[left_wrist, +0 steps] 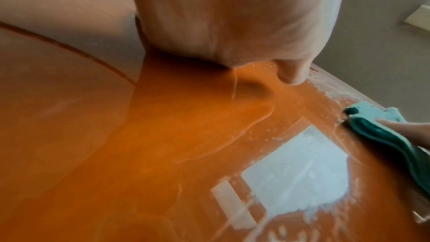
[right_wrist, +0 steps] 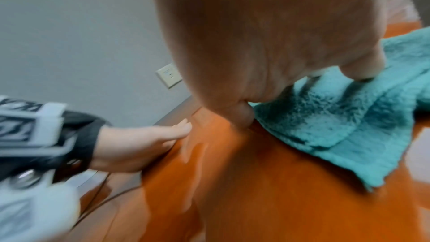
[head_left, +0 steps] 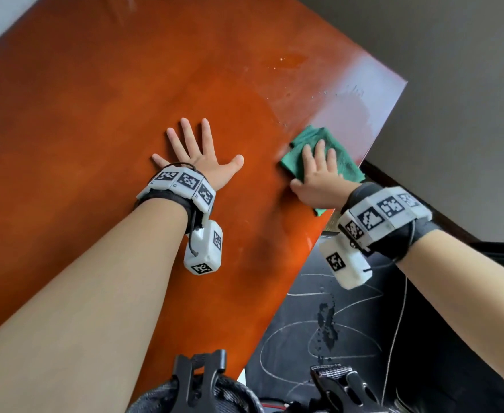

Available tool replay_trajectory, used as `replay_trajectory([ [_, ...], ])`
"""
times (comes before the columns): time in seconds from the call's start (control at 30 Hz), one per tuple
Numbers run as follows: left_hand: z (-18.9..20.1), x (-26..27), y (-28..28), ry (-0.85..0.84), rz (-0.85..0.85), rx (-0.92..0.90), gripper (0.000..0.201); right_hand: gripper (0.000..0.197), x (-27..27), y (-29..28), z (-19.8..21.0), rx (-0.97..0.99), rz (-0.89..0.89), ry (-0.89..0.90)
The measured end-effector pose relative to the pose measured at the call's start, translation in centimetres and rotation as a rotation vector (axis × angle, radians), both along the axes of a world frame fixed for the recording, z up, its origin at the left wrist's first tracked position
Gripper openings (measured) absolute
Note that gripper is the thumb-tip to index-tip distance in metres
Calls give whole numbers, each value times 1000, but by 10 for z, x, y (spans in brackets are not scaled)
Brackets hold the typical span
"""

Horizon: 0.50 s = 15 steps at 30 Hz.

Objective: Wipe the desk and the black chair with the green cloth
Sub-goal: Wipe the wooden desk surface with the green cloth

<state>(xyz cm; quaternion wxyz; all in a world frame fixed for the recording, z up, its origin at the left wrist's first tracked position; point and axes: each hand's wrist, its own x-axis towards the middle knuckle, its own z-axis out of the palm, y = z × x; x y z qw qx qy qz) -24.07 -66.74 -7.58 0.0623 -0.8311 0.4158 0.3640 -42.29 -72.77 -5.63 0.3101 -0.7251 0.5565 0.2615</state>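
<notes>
Green terry cloth [head_left: 325,156], folded, lies on the glossy orange wooden desk [head_left: 101,120] near its right edge; my right hand [head_left: 319,177] presses it with flat fingers, my left hand [head_left: 198,158] spread flat beside. Overshooting that edge, I'd drop it onto the chalk-marked black chair seat [head_left: 334,323] below
</notes>
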Motion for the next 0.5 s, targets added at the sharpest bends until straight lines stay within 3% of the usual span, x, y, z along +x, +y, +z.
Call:
replay_trajectory([
  [0.1,-1,0,-1,-7,0,11,89,71,6,16,-1,17,123,-33],
  [0.3,-4,0,-2,-25,5,17,88,64,29,-4,-15,-177,368,-66],
  [0.5,-3,0,-1,-31,9,16,88,60,59,-47,-21,-204,122,-92],
])
